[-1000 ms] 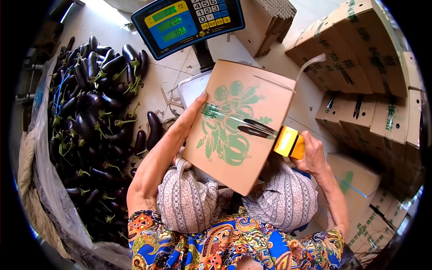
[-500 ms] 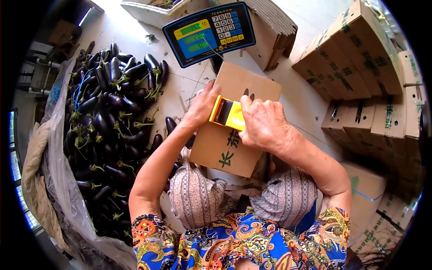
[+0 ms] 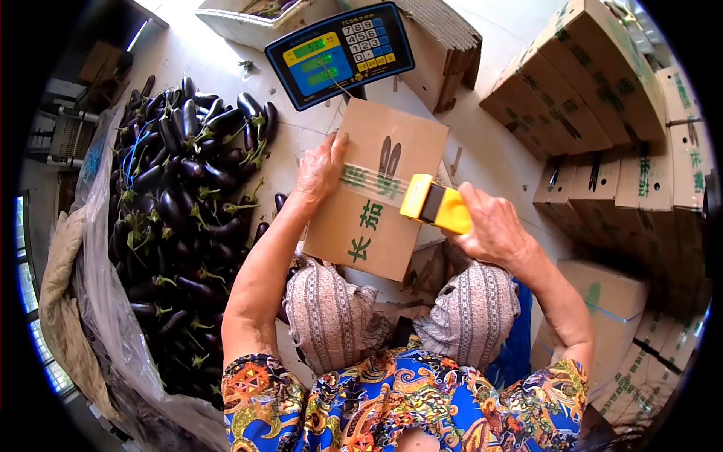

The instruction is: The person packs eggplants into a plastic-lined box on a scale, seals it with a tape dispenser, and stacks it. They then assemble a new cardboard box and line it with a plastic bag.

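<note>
A cardboard box (image 3: 369, 226) with green characters and a printed eggplant shape stands in front of my knees. My left hand (image 3: 321, 166) lies against its left edge, thumb and fingers pressed on the cardboard. A yellow tape dispenser (image 3: 437, 205) is gripped in my right hand (image 3: 493, 226), its head at the right part of the box. A strip of clear tape (image 3: 376, 181) runs across the box top from near my left hand to the dispenser.
A scale display (image 3: 343, 54) stands just beyond the box. Many eggplants (image 3: 181, 196) lie in a heap at the left beside plastic sheeting (image 3: 113, 301). Stacked cartons (image 3: 580, 90) line the right side. Flat cardboard (image 3: 440, 38) is behind the scale.
The dispenser in my right hand has moved right across the box, leaving a tape strip behind it. The box has shifted slightly left, and the display's numbers differ.
</note>
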Demonstrator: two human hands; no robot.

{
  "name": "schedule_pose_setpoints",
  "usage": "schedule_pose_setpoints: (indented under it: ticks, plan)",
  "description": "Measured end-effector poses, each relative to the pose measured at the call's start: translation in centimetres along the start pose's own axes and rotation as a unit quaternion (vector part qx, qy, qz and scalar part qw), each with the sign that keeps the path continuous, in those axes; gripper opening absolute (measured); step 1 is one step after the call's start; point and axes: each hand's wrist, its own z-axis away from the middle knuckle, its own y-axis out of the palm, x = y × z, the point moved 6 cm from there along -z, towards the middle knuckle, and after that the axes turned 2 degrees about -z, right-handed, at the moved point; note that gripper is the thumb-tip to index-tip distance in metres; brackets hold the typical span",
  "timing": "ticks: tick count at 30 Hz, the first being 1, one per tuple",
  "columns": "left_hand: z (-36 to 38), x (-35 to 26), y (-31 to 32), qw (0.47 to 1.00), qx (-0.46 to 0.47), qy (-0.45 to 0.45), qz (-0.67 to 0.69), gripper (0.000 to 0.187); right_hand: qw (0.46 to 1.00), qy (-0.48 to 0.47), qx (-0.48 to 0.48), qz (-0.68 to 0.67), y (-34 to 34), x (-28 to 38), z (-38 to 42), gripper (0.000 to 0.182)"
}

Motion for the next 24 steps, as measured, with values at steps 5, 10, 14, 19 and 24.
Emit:
schedule_pose_setpoints:
  ticks: [5, 10, 14, 19, 24]
  plan:
    - [-0.3, 0.8, -0.2, 0.999, -0.009, 0.011, -0.042, 0.057, 0.999, -0.005, -0.037, -0.028, 2.9, -5.6, 4.2, 0.051]
    - [0.0, 0.4, -0.6, 0.999, -0.012, 0.01, -0.041, 0.059, 0.996, -0.003, -0.086, -0.037, 5.9, -10.2, 8.0, 0.051]
    - [-0.3, 1.2, -0.4, 1.0, -0.009, 0.003, -0.018, 0.061, 0.993, 0.04, -0.093, -0.06, 9.3, -14.4, 11.2, 0.054]
    - [-0.2, 1.5, -0.4, 1.0, -0.017, 0.0, 0.01, 0.061, 0.992, 0.11, -0.04, -0.044, 11.7, -17.7, 14.3, 0.055]
    - [-0.3, 1.1, -0.3, 1.0, -0.022, 0.004, 0.011, 0.061, 0.977, 0.185, 0.107, 0.023, 12.9, -14.6, 8.0, 0.05]
